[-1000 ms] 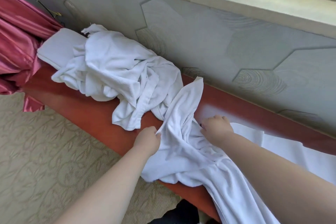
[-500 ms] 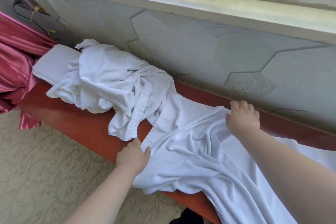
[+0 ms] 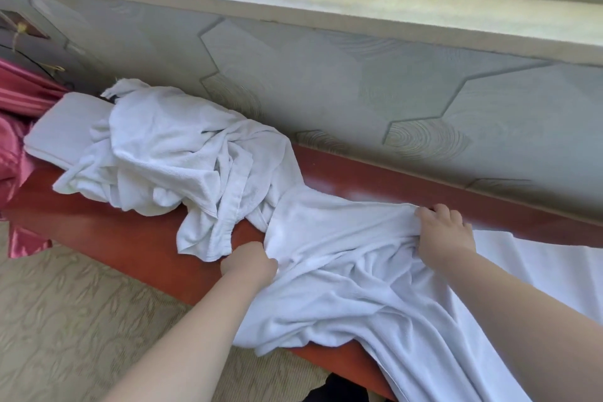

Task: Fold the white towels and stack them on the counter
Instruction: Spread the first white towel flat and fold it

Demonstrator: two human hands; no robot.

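Observation:
A large white towel lies rumpled across the red-brown counter and hangs off its front edge at the lower right. My left hand grips the towel's near left edge at the counter's front. My right hand grips its far edge close to the wall. A heap of crumpled white towels sits to the left, partly over a folded white towel at the counter's far left end.
A grey patterned wall runs behind the counter under a pale window sill. Pink satin curtain fabric hangs at the left. Beige patterned carpet lies below. More flat white cloth lies right of my right arm.
My right hand has carried the towel's far edge to the right along the wall, spreading it wider. My left hand has stayed holding the near edge at the counter's front.

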